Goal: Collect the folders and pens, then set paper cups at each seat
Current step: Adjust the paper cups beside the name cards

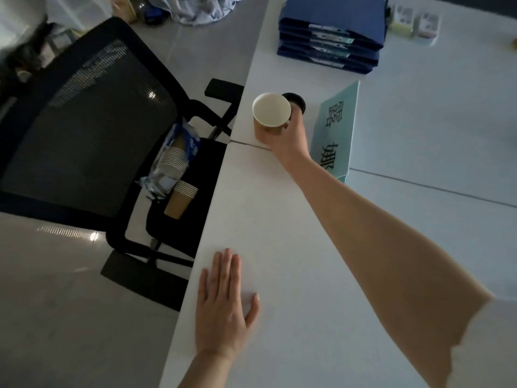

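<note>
Flat on the near edge of the white table point(279, 233), left hand point(223, 312), fingers straight, holding nothing. Farther along that edge, right hand point(282, 135) wrapped round an upright brown paper cup with a white inside point(270, 114), beside a black round grommet point(296, 100) and a teal name card point(337, 130). Beyond, stacked blue folders point(333, 32); left, nested brown paper cups point(179, 196) on a black mesh office chair point(92, 121).

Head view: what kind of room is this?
Probably an office meeting room: a long white table with a teal name card, stacked blue folders, and a mesh office chair at the seat.
</note>
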`<state>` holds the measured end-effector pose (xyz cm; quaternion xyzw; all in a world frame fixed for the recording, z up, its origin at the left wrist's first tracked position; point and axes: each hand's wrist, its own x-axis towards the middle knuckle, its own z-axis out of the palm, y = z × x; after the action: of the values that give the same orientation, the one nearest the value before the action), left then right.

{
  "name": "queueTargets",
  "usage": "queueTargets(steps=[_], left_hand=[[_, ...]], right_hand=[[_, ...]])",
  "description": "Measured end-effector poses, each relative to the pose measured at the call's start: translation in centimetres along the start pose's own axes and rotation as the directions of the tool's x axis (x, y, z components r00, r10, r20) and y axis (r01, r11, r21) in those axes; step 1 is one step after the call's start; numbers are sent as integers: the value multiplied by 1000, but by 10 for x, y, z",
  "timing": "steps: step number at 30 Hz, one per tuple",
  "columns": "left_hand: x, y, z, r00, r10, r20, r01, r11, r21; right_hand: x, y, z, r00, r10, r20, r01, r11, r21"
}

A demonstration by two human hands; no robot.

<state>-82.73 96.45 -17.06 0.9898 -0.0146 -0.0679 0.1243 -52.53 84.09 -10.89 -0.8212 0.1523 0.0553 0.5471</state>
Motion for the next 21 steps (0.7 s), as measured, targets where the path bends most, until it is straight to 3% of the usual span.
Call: queueTargets(steps=[5, 10, 15, 21], left_hand=[[0, -2, 1, 1000, -12, 1, 12, 1000, 7], [-1, -5, 0, 1000, -1, -13, 1, 1000, 7], [-3, -3, 1, 1000, 2, -12, -2, 1000, 12], [-3, -2, 3, 999, 0, -45, 0, 1000, 3]], right_hand=[[-29, 2, 1, 999, -17, -33, 20, 995, 94], [-106, 46, -17, 998, -57, -16, 58, 996, 69], [-161, 96, -62, 989, -48, -140, 50, 999, 14], [-155, 109, -94, 972, 16, -235, -9, 999, 33]])
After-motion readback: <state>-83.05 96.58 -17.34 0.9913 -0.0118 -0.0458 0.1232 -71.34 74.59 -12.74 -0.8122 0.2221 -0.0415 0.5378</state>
